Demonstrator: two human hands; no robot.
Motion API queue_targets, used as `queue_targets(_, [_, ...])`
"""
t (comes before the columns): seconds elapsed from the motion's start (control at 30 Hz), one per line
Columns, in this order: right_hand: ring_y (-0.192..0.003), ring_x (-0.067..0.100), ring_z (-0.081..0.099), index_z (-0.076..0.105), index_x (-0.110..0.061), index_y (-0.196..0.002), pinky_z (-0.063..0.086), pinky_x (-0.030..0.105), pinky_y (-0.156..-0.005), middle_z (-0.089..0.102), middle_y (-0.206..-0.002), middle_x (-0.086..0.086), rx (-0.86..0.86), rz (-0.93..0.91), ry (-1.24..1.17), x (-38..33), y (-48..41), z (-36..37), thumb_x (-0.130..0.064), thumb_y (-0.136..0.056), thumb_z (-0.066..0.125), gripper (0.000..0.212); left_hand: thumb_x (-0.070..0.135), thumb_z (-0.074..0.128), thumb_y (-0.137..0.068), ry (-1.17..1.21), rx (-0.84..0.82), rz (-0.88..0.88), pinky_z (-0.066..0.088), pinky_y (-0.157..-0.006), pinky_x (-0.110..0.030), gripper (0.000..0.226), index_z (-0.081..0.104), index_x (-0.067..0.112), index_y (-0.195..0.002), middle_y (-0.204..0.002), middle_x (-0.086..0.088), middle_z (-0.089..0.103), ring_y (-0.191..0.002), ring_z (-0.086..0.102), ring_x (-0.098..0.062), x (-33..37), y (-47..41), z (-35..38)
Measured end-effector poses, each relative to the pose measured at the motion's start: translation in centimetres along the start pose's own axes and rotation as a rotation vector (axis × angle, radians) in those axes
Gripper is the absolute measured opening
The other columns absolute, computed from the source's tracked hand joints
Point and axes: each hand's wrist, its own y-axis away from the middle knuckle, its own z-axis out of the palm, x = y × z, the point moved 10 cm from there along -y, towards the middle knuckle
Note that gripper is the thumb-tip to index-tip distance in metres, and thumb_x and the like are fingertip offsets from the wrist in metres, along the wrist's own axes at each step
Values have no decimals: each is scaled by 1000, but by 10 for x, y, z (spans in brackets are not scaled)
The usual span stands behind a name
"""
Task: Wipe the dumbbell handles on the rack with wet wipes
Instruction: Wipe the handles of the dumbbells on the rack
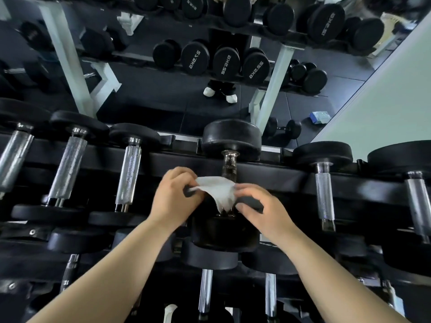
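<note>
The dumbbell handle (229, 165) lies on the rack (268, 177) beneath the wipe (219, 192), whose edges the left hand (173, 194) and right hand (263, 210) pinch in curled fingers; I would wrap it fully round, then rub lengthwise.

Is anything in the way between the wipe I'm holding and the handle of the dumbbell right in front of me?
Nothing visible: the left hand and right hand hold the wet wipe directly in front of the middle dumbbell's handle, whose upper part shows bare above it. Contact cannot be told.
</note>
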Motion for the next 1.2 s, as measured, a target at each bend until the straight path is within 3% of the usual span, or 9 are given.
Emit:
queue_targets(0.1, [-104,-6,50,58,-33,-91,34,3,-90,53,-106,-24,6,74,-50,14,12,8,-14,-89,54,20,2,65,-74,-16,38,-171,34,-58,-6,30,46,16,-57,-72,8,47,-69,45,-14,-20,-3,-22])
queue_targets(0.27, [-102,-12,49,58,-36,-88,33,-4,-83,57,-105,-20,63,120,-110,19,17,11,-16,-92,47,23,29,56,-63,118,-223,-592,31,-51,-26,25,42,9,-56,-54,-4,45,-57,42,-19,-55,-1,5])
queue_targets(0.4, [-96,-21,48,65,-22,-89,33,-3,-83,59,-98,-18,185,36,-60,14,27,10,-22,-88,53,12,22,56,-71,239,-341,-580,31,-52,-25,18,47,13,-59,-58,0,45,-58,41,-15,-35,-7,41])
queue_targets(0.5, [-107,-23,36,62,-12,-108,23,-3,-92,44,-108,-28,164,-68,111,8,36,26,-46,-81,38,50,11,54,-83,483,-424,-643,41,-60,-24,13,55,12,-69,-60,-2,58,-64,54,-18,-21,-8,71])
queue_targets(0.63, [-108,-4,39,61,-8,-112,24,5,-93,45,-112,-15,176,-106,177,5,36,25,-58,-84,32,64,6,48,-90,798,-391,-666,48,-49,-15,21,54,5,-69,-46,-3,60,-45,59,-10,-6,-21,84])
queue_targets(0.77, [-101,-2,39,62,-5,-106,27,11,-91,52,-106,-5,220,-148,208,3,36,25,-63,-87,18,75,17,42,-97,675,-526,-644,43,-64,-25,26,57,11,-76,-65,-6,60,-62,55,-17,-19,-5,97])
queue_targets(0.93, [-96,-4,37,64,-5,-100,33,10,-88,58,-100,1,289,-171,216,6,36,21,-40,-89,38,45,13,41,-97,823,-376,-666,43,-49,-21,29,48,12,-69,-57,-3,51,-51,52,-14,-22,-28,91])
queue_targets(1.03, [-94,-2,40,61,-11,-100,28,8,-92,60,-97,2,319,-186,201,3,37,20,-46,-92,34,44,11,42,-97,986,-301,-672,43,-37,-16,32,49,10,-66,-43,1,56,-37,55,-9,-9,-44,90])
queue_targets(1.2, [-96,-5,38,63,-8,-98,26,7,-94,55,-99,-5,327,-190,201,5,37,20,-53,-92,25,59,14,40,-98,750,-667,-583,43,-43,-15,29,51,5,-72,-52,-11,53,-41,53,-14,-9,-4,99])
